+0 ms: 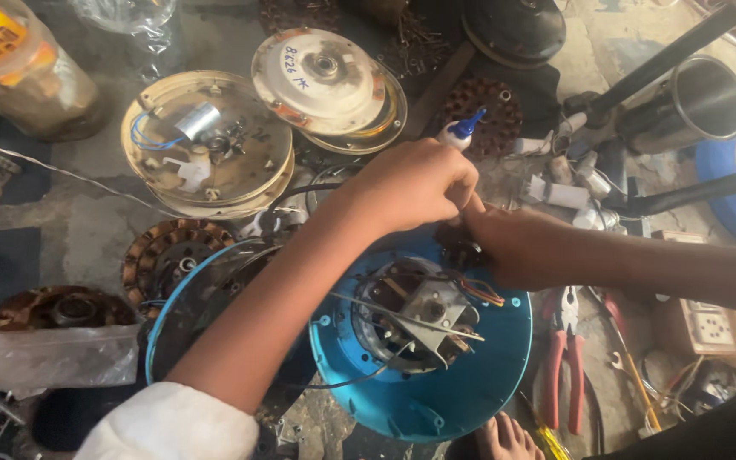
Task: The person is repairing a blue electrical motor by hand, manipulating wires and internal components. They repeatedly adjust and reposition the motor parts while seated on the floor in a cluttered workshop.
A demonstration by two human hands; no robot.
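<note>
On a cluttered workshop floor, a person is working with both bare hands over a blue fan motor housing (423, 388), a round, dish-like shell lying open side up just ahead of a bare foot (504, 439). Its rim is showing small screw holes, and its middle is holding a copper-wound core crossed by a grey metal bracket (432, 311), with thin wires in orange and other colours trailing toward the far edge. The left hand (415, 183), reaching in from a white sleeve (168, 426), is curling into a closed pinch above the housing's far rim; what its fingertips are gripping cannot be made out. The right hand (513, 247), coming in from the right, is meeting it there, fingers folded shut around a dark part at the rim, touching the left hand's fingertips. Red-handled pliers (562, 358) are lying just right of the housing. A second blue shell (176, 311) is sitting partly hidden under the left forearm. Beyond the hands, a small white glue bottle with a blue nozzle (462, 130) is resting near a rusty wound stator (474, 115). Farther off, two cream-coloured fan covers (210, 149) are lying side by side, one carrying a grey capacitor (198, 121) with blue wires. A steel cup (700, 102) is standing at far right.
</note>
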